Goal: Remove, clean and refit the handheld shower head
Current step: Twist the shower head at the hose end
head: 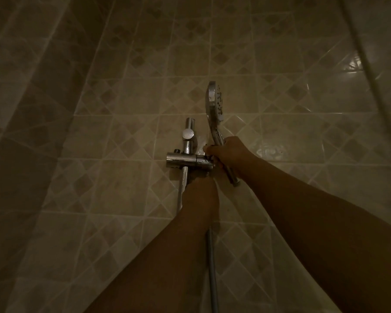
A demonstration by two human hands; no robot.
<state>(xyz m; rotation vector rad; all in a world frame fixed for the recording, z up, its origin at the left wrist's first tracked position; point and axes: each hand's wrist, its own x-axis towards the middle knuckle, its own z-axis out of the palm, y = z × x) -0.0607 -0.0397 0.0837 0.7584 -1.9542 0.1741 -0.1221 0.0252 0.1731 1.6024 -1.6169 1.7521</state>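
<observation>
The chrome handheld shower head (pixel 215 99) points upward against the tiled wall, its nozzle face turned right. My right hand (pixel 229 152) grips its handle, whose lower end (pixel 234 180) sticks out below my fist. Just left of it is the chrome slider bracket (pixel 187 160) on the vertical rail (pixel 185 177). My left hand (pixel 200 188) reaches up under the bracket; its fingers are hidden behind the bracket and in shadow. The grey hose (pixel 212 267) hangs down between my forearms.
A round chrome knob (pixel 188 133) sits on the rail above the bracket. Beige patterned tiles (pixel 122 177) cover the wall, which meets another wall in a corner at the left. A thin pole or cord (pixel 359 41) crosses the upper right.
</observation>
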